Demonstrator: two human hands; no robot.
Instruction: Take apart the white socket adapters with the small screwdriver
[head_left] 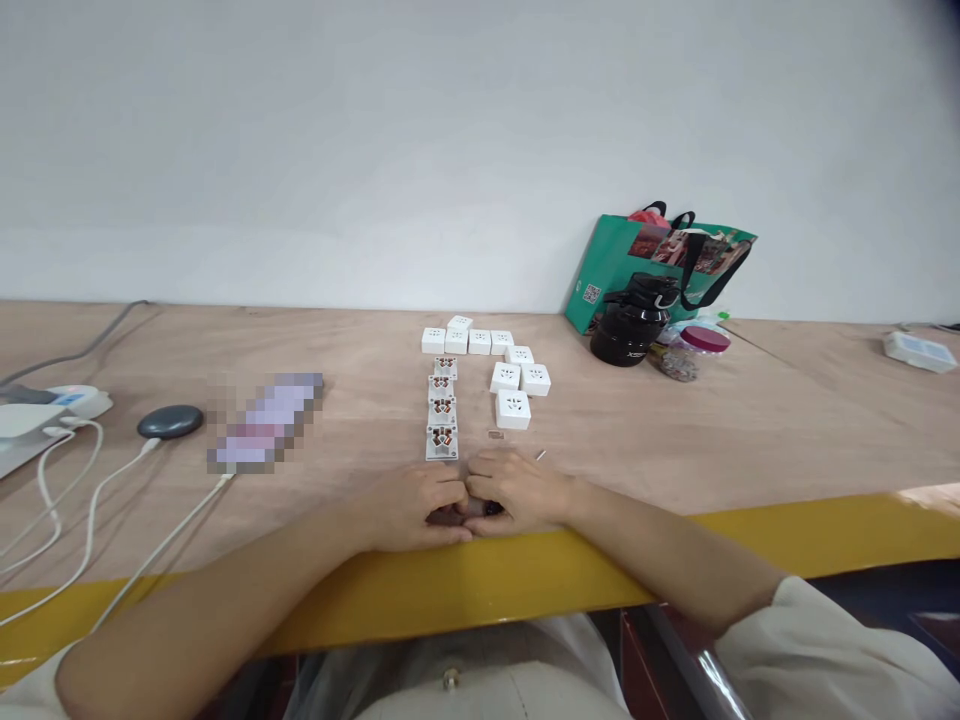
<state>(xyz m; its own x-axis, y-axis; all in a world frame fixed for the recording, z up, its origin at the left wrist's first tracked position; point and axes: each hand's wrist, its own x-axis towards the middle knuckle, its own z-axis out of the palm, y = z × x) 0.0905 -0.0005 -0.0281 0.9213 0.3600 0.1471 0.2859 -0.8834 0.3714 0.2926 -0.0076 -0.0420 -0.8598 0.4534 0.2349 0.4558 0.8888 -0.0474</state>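
Note:
My left hand (416,507) and my right hand (521,490) meet at the table's front edge, fingers curled inward. A small dark item (492,508) shows under the right hand's fingers; what else lies between the hands is hidden. Just beyond the left hand, several socket inserts (442,441) with copper-coloured contacts stand in a column running away from me. White square socket housings (513,409) with slotted faces form a bent line behind and to the right of them. Close to the right hand lie a small flat piece (496,435) and a short thin pin (541,455).
At left are a pixelated phone (266,425) on a white cable, a dark oval device (170,421) and a white power strip (75,400). A black flask (630,325), green bag (611,250) and red-lidded jar (706,341) stand back right. Yellow edging (787,540) borders the table.

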